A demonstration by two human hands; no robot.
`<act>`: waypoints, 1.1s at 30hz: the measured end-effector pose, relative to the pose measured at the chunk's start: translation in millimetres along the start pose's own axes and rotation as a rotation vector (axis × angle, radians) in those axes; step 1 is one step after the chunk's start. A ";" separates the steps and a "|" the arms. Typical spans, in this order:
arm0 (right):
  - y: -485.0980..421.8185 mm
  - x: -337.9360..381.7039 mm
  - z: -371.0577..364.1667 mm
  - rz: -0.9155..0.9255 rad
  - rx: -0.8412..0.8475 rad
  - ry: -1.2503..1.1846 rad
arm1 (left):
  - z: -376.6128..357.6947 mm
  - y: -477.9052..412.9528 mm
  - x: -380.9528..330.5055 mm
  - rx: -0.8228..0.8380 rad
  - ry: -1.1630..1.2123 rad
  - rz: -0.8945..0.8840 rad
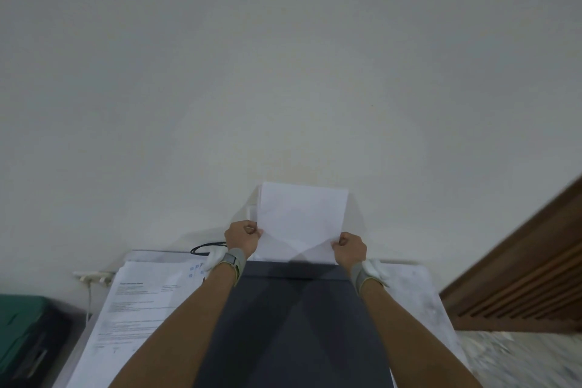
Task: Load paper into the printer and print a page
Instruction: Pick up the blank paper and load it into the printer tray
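We look down over our two bare forearms at the printer (293, 318), a dark flat-topped box that fills the lower middle of the view and sits on a pale marbled table (419, 290) set against a plain whitish wall (283, 57). Our left hand (242, 238) is closed on the left edge of a white sheet of paper (300, 220), thumb and curled fingers pinching it low down. Our right hand (349, 247) is closed on the right edge the same way, a little lower. The sheet stands nearly upright at the far end of the printer, close before the wall, and its bottom edge meets the printer's rear top, where the dark surface steps down; whether it has entered a feed slot we cannot tell. A second paper edge shows just behind the sheet at its upper left. Each wrist carries a grey strap with a white piece on its outer side. Left of the printer, on the table, lies a printed page (135, 302) with blurred lines of text, partly under the left forearm. A black cable (204, 247) loops behind the left wrist. Further left, a white power strip (93, 277) sits by the wall and a dark green case (25, 324) stands lower down. A slatted brown wooden panel (522, 277) fills the right edge.
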State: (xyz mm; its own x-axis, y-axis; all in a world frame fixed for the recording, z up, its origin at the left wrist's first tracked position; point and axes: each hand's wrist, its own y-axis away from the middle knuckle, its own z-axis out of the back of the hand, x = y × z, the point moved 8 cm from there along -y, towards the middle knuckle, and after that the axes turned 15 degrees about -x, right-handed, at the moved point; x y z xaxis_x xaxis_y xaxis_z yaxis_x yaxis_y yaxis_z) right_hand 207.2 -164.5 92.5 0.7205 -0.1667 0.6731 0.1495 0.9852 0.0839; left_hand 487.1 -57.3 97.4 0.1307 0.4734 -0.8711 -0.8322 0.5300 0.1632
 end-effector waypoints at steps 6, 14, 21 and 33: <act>15.4 -9.5 7.8 -0.061 -0.007 -0.046 | 15.1 5.8 -4.2 0.008 -0.133 -0.013; 46.7 2.0 66.3 0.077 0.004 -0.018 | 55.4 41.9 -44.7 -0.014 -0.179 -0.129; 107.1 -9.6 107.9 0.296 0.060 0.089 | 101.0 124.0 -26.7 -0.014 -0.272 -0.199; 191.0 -82.3 82.4 0.476 0.197 0.410 | 133.6 200.9 87.3 0.160 -0.707 -0.301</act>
State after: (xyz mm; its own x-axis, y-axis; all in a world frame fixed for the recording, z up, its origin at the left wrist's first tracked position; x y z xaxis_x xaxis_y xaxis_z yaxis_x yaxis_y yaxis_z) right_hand 120.7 40.7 113.7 0.8828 0.3255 0.3387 -0.3478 0.9376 0.0055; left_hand 403.4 184.5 116.1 0.6948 0.6005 -0.3958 -0.6261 0.7758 0.0781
